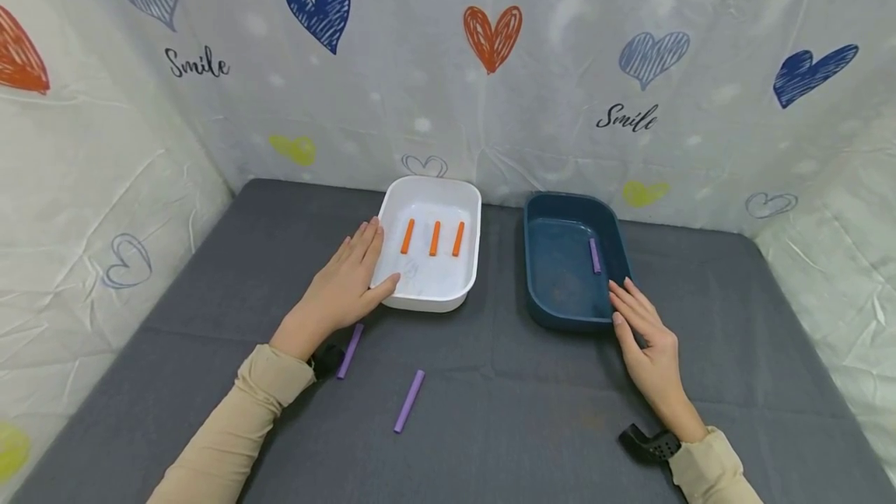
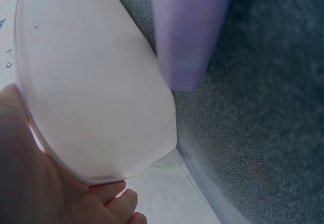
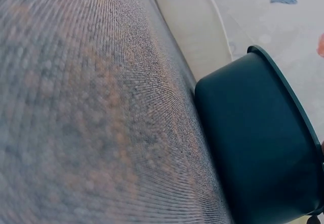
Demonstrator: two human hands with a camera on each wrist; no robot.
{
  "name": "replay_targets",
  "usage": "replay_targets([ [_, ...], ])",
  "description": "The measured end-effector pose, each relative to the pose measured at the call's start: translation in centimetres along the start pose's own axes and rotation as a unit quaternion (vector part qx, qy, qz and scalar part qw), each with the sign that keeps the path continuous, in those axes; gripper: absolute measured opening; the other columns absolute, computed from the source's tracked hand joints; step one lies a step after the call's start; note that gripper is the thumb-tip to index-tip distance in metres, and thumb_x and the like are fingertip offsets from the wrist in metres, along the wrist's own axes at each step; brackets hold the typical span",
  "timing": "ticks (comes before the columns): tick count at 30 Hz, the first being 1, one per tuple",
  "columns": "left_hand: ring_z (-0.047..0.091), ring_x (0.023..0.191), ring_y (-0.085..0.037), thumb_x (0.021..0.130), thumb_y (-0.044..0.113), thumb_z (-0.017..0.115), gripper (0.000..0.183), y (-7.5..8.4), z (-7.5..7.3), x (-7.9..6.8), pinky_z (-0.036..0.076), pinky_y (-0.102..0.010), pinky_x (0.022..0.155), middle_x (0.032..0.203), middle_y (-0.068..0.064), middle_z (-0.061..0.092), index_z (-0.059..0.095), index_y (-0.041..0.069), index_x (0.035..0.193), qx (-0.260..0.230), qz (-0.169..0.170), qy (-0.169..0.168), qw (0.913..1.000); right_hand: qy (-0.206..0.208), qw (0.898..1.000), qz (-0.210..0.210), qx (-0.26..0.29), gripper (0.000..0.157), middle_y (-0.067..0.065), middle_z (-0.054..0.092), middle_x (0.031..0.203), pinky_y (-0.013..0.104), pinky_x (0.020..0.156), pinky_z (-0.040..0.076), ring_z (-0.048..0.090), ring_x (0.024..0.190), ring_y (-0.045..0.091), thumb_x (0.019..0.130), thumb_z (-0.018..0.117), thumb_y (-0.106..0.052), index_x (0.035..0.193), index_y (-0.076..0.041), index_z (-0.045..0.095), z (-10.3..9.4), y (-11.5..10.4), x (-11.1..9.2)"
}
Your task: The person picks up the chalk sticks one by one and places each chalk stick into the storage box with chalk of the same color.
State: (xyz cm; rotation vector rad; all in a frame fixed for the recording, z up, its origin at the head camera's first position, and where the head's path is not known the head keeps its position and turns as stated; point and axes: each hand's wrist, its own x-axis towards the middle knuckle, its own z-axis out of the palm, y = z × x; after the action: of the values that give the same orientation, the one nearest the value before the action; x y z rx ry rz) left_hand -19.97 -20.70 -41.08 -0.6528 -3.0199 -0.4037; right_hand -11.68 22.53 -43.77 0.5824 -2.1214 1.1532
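My left hand (image 1: 341, 280) lies against the left side of a white tray (image 1: 428, 285), fingers straight and thumb over the near rim. Three short orange sticks (image 1: 435, 239) lie side by side in that tray. My right hand (image 1: 652, 347) touches the near right corner of a dark blue tray (image 1: 560, 290) with relaxed fingers. Inside it, one purple stick (image 1: 594, 255) lies near the right wall. Another purple stick (image 1: 350, 351) is on the table by my left wrist, and a third purple stick (image 1: 409, 401) lies farther right. Close up, a purple stick (image 2: 187, 37) crosses the left wrist view.
A dark grey cloth (image 1: 504, 426) covers the table. Behind it hangs a pale curtain (image 1: 413, 92) printed with hearts and "Smile" lettering, with more pale fabric at both sides. The two trays stand apart near the table's back edge.
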Motion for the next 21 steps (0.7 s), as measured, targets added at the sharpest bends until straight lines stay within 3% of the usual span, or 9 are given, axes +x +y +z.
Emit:
replay_targets([
  [6, -0.001, 0.152, -0.031, 0.103, 0.05, 0.04, 0.083, 0.4, -0.3, -0.2, 0.008, -0.048, 0.121, 0.165, -0.019, 0.0, 0.008, -0.005, 0.156, 0.002, 0.014, 0.002, 0.9999, -0.004, 1.0, 0.004, 0.001, 0.038, 0.025, 0.06, 0.131, 0.032, 0.114, 0.033, 0.046, 0.128, 0.05, 0.085, 0.059, 0.02, 0.122, 0.014, 0.063, -0.1, 0.0, 0.0],
  [13, 0.003, 0.152, -0.03, 0.103, 0.048, 0.047, 0.081, 1.7, -1.4, -1.3, 0.01, -0.048, 0.121, 0.165, -0.017, 0.008, 0.014, -0.002, 0.157, 0.0, 0.087, 0.029, 0.9957, -0.001, 1.0, 0.007, 0.004, 0.037, 0.025, 0.061, 0.13, 0.033, 0.114, 0.033, 0.046, 0.128, 0.049, 0.086, 0.059, 0.019, 0.122, 0.014, 0.063, -0.2, -0.1, 0.1],
  [21, 0.017, 0.15, -0.032, 0.098, 0.04, 0.06, 0.077, 3.2, -1.9, -4.4, 0.023, -0.049, 0.118, 0.162, -0.016, 0.023, 0.028, -0.001, 0.155, -0.015, 0.173, 0.069, 0.9823, -0.001, 1.0, 0.002, 0.01, 0.038, 0.027, 0.061, 0.129, 0.035, 0.114, 0.033, 0.046, 0.128, 0.049, 0.084, 0.06, 0.02, 0.122, 0.015, 0.063, -0.1, 0.3, -0.1],
])
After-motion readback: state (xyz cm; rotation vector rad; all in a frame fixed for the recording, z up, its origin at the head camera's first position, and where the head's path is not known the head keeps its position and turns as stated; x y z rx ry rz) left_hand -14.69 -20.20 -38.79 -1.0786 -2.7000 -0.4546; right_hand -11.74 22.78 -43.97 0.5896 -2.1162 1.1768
